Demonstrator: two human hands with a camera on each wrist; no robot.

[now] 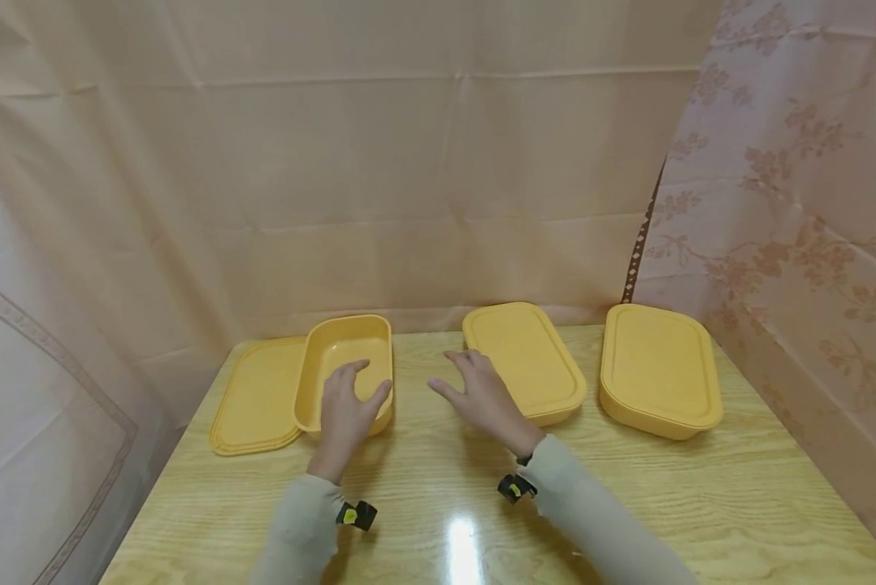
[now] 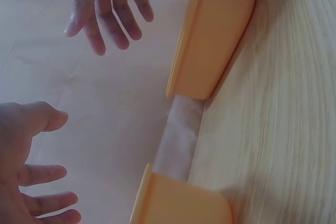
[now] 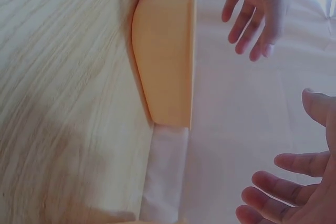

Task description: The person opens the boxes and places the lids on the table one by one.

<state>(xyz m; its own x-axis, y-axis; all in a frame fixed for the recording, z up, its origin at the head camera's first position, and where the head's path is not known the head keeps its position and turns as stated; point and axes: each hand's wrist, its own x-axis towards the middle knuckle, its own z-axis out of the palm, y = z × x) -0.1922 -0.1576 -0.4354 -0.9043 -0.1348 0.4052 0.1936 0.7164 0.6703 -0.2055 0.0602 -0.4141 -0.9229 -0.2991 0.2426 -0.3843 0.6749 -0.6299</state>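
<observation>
My left hand hovers over the near part of an uncovered yellow plastic food container, its fingers spread and holding nothing. That container stands at the left of the table, its inside showing bare yellow plastic. Beside it on the left lies a flat yellow lid, partly hidden under the container's edge. My right hand is in the air at the left side of a lidded yellow container, fingers loosely spread with nothing in them. In the left wrist view both hands, my left one included, are raised above the containers' rims.
A second lidded yellow container stands at the right of the wooden table. Beige curtain cloth hangs right behind the table's back edge, and patterned curtain hangs on the right. Each wrist carries a small black camera strap.
</observation>
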